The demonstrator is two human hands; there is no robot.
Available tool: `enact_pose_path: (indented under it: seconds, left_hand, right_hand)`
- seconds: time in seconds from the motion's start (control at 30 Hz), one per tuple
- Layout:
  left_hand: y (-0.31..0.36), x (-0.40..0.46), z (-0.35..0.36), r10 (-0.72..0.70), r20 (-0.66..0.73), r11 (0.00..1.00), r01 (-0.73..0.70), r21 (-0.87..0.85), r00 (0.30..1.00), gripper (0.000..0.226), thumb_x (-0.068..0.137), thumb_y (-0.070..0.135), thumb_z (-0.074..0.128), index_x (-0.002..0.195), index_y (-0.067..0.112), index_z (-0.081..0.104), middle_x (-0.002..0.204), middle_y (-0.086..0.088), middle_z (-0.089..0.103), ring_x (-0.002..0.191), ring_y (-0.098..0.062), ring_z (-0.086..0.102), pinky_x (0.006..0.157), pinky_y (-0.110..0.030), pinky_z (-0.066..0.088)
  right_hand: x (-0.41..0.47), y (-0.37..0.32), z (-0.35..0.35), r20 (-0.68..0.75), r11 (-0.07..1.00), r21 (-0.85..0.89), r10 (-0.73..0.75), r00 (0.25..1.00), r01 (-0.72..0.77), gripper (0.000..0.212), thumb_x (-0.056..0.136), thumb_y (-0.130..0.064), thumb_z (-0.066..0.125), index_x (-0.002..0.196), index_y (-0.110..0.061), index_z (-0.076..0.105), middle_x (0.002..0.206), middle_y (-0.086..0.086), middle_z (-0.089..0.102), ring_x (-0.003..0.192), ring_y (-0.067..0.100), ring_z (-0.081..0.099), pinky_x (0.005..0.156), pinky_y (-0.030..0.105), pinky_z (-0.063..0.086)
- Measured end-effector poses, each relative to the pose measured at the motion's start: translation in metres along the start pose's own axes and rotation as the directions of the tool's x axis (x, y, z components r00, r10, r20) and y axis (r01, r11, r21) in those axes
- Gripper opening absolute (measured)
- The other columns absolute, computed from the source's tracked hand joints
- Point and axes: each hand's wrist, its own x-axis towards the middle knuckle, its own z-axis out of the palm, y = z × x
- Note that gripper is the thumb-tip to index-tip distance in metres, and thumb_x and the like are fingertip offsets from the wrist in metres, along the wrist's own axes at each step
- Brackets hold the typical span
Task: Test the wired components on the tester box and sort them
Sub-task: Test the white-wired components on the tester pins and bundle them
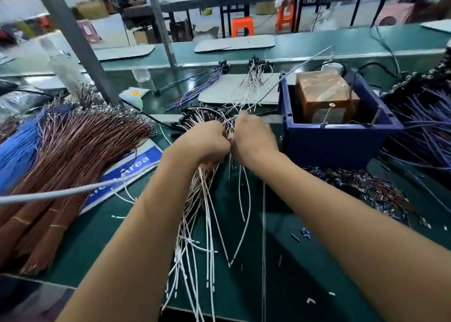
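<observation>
Item: bundle of white-wired components [207,199], gripped mid-scene over the green surface [280,236], leads trailing near. I judge the step as singling one piece out; next it must reach the tester box [327,99] (in the blue bin [336,141], right). Left hand [205,143] clenched around the bundle; right hand [253,138] curled, pinching wires beside it.

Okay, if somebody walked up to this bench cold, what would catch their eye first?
Probably the two bare hands, left hand and right hand, meeting at the centre and gripping a fan of thin white and pink wires that spills toward the near edge of the green table. Next, the thick sheaf of copper-brown wires at left, and the dark blue plastic bin at right holding a brown taped tester box.
</observation>
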Motion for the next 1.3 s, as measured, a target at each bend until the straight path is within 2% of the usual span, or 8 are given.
enact_pose_path:
  seconds: [0.2,0.4,0.53,0.63,0.83,1.07,1.2,1.3]
  left_hand:
    - [0.007,0.025,-0.002,-0.023,-0.11,1.0,0.022,-0.01,0.994,0.02,0.084,0.002,0.042,0.077,-0.001,0.06,0.066,-0.019,0.066,0.055,-0.034,0.073,0.058,-0.045,0.065]
    - [0.007,0.05,-0.007,-0.044,-0.255,0.999,0.036,-0.036,0.966,0.04,0.101,0.034,0.059,0.07,0.008,0.056,0.083,-0.018,0.074,0.073,-0.032,0.073,0.079,-0.039,0.062]
    - [0.006,0.055,-0.006,-0.026,-0.269,0.999,0.036,0.032,0.963,0.04,0.088,0.048,0.076,0.08,0.011,0.061,0.092,-0.013,0.076,0.087,-0.032,0.075,0.086,-0.041,0.062]
    - [0.006,0.055,-0.007,-0.044,-0.248,0.994,0.066,0.082,0.968,0.025,0.084,0.027,0.08,0.091,0.006,0.066,0.08,-0.008,0.077,0.074,-0.026,0.077,0.081,-0.039,0.064]
    - [0.01,0.06,-0.001,-0.113,-0.124,0.982,0.092,-0.166,0.986,0.011,0.087,0.006,0.07,0.084,0.001,0.062,0.053,-0.007,0.07,0.056,-0.024,0.075,0.064,-0.041,0.066]
    - [0.005,0.054,0.004,-0.117,-0.258,0.991,0.13,0.035,0.959,0.008,0.068,0.002,0.072,0.074,0.003,0.068,0.063,-0.01,0.073,0.069,-0.026,0.076,0.068,-0.039,0.065]
    - [0.016,0.051,-0.001,-0.158,-0.184,0.974,0.122,-0.192,0.97,0.011,0.08,0.0,0.058,0.089,-0.003,0.064,0.058,-0.009,0.072,0.06,-0.025,0.076,0.065,-0.041,0.066]
    - [0.031,0.043,-0.009,-0.141,-0.188,0.932,0.066,-0.356,0.972,0.014,0.087,-0.005,0.043,0.094,-0.005,0.054,0.062,-0.013,0.073,0.053,-0.027,0.074,0.053,-0.038,0.062]
  right_hand:
    - [0.007,0.007,0.008,0.01,0.945,0.317,0.076,0.997,-0.075,0.025,0.082,-0.008,0.071,0.107,-0.005,0.068,0.098,0.019,0.072,0.093,0.035,0.069,0.077,0.04,0.058]
    - [-0.01,0.019,0.001,0.263,0.76,0.598,0.112,0.958,-0.253,0.005,0.082,-0.011,0.073,0.082,-0.006,0.075,0.061,0.007,0.061,0.053,0.019,0.049,0.051,0.028,0.038]
    - [-0.027,0.024,-0.01,0.395,0.764,0.571,0.065,0.916,-0.3,0.01,0.087,-0.005,0.068,0.077,-0.002,0.066,0.06,0.013,0.061,0.049,0.022,0.051,0.041,0.025,0.036]
    - [-0.043,0.03,-0.015,0.463,0.787,0.544,0.006,0.886,-0.29,0.012,0.09,-0.009,0.065,0.078,-0.008,0.062,0.056,0.006,0.059,0.041,0.014,0.053,0.037,0.02,0.034]
    - [-0.062,0.041,-0.027,0.549,0.894,0.397,-0.05,0.834,-0.207,0.01,0.088,-0.016,0.064,0.085,-0.007,0.063,0.059,0.01,0.069,0.046,0.02,0.058,0.039,0.022,0.04]
    - [-0.078,0.046,-0.043,0.663,0.985,0.174,-0.108,0.74,-0.013,0.022,0.087,-0.024,0.062,0.085,-0.003,0.066,0.068,0.01,0.075,0.046,0.016,0.059,0.043,0.02,0.042]
    - [-0.084,0.051,-0.049,0.697,0.99,0.103,-0.14,0.703,0.095,0.014,0.088,-0.023,0.063,0.081,-0.011,0.065,0.067,0.006,0.075,0.04,0.01,0.059,0.035,0.014,0.035]
    - [-0.078,0.053,-0.042,0.588,0.986,0.166,-0.105,0.802,0.008,0.009,0.093,-0.018,0.062,0.086,-0.015,0.066,0.069,0.007,0.075,0.043,0.01,0.064,0.043,0.017,0.044]
